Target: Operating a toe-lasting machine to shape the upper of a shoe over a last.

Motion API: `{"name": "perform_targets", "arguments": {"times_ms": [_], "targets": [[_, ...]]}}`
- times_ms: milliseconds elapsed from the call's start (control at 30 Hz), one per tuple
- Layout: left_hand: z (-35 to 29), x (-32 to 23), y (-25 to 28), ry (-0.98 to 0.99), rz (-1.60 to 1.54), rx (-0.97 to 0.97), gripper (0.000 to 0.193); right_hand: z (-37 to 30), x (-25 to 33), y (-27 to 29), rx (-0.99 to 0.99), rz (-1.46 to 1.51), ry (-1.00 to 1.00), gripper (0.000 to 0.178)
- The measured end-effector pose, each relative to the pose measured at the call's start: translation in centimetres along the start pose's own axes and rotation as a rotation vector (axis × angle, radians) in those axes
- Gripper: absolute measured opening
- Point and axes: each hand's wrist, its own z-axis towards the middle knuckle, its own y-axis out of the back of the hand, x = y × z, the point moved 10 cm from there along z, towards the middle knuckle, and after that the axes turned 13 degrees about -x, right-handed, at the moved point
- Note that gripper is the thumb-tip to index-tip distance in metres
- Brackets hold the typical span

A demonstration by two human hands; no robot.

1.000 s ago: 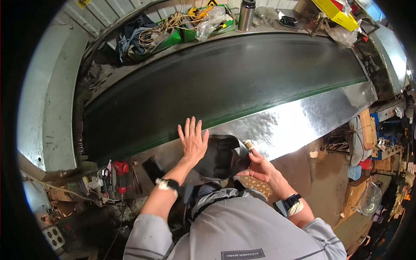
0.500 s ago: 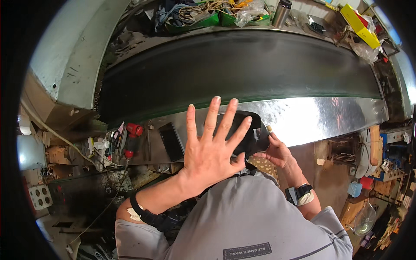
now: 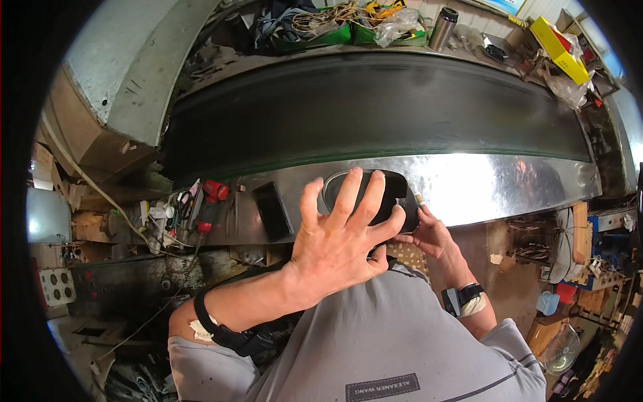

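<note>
My left hand [image 3: 338, 244] is raised in front of my chest, fingers apart and a little bent, with nothing in it. Behind those fingers is a black, glossy, rounded piece [image 3: 399, 216], partly covered, whose exact kind I cannot make out. It has a curved rim on its left side. My right hand [image 3: 432, 233] grips the piece by its right edge, thumb on the outside. A small tan-tipped thing [image 3: 420, 199] sticks up by that thumb; the rest of it is hidden.
A dark phone [image 3: 272, 212] and a red power tool [image 3: 213, 193] lie left on the shiny metal ledge [image 3: 495, 184]. Beyond runs a wide black belt [image 3: 375, 107]. Green trays [image 3: 315, 39], a steel flask [image 3: 443, 29] and a yellow box [image 3: 557, 48] line the far shelf.
The fingers of my left hand have bent from a flat, straight spread, and the hand has dropped slightly. My right hand keeps its hold on the black piece. The whole view has shifted a little.
</note>
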Motion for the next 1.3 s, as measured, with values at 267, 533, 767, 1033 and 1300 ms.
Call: {"name": "perform_targets", "arguments": {"times_ms": [267, 533, 767, 1033, 1300], "targets": [[-0.3, -1.1, 1.9, -0.102, 0.01, -0.139, 0.026, 0.1, -0.6, -0.3, -0.01, 0.007, -0.038, 0.042], [-1.3, -2.0, 2.0, -0.371, -0.163, -0.147, 0.024, 0.4, -1.0, 0.2, -0.076, 0.001, -0.047, 0.046], [-3.9, -1.2, -0.4, -0.326, -0.216, -0.04, 0.025, 0.4, -1.4, -0.1, -0.098, -0.01, -0.064, 0.053], [-6.3, -2.1, -2.7, -0.355, -0.045, 0.333, 0.017, 0.1, -1.7, -0.1, -0.146, -0.042, -0.074, 0.051], [-6.3, -2.0, -2.4, -0.301, 0.097, 0.518, 0.014, 0.5, -2.0, 0.4, -0.139, -0.03, -0.061, 0.047]]}}
